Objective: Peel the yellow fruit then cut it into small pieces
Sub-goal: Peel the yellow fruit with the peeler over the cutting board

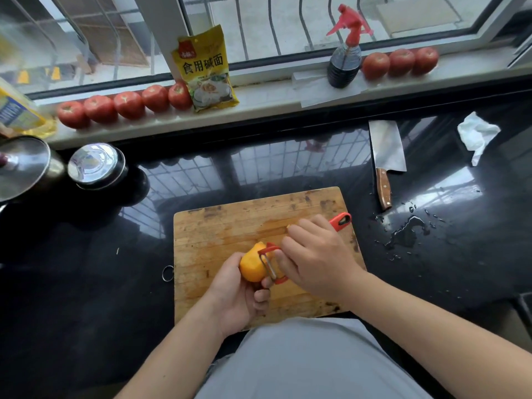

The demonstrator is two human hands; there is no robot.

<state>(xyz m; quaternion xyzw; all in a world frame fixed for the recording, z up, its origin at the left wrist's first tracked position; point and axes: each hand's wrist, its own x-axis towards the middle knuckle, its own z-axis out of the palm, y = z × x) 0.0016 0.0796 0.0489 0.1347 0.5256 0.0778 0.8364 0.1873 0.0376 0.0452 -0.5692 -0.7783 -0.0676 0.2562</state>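
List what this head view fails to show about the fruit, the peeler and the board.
- Yellow fruit: underside hidden by the left hand; how much peel remains is unclear.
- Red peeler: mid-handle covered by the right hand.
- Cutting board: near edge hidden by forearms and shirt.
- Small yellow bit behind the right fingers: mostly hidden, unidentifiable.

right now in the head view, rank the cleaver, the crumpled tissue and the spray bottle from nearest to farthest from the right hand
From the right hand, which grips the red peeler:
1. Cleaver, on the counter just beyond the board's right corner.
2. Crumpled tissue, further right on the counter.
3. Spray bottle, up on the windowsill beside three tomatoes.
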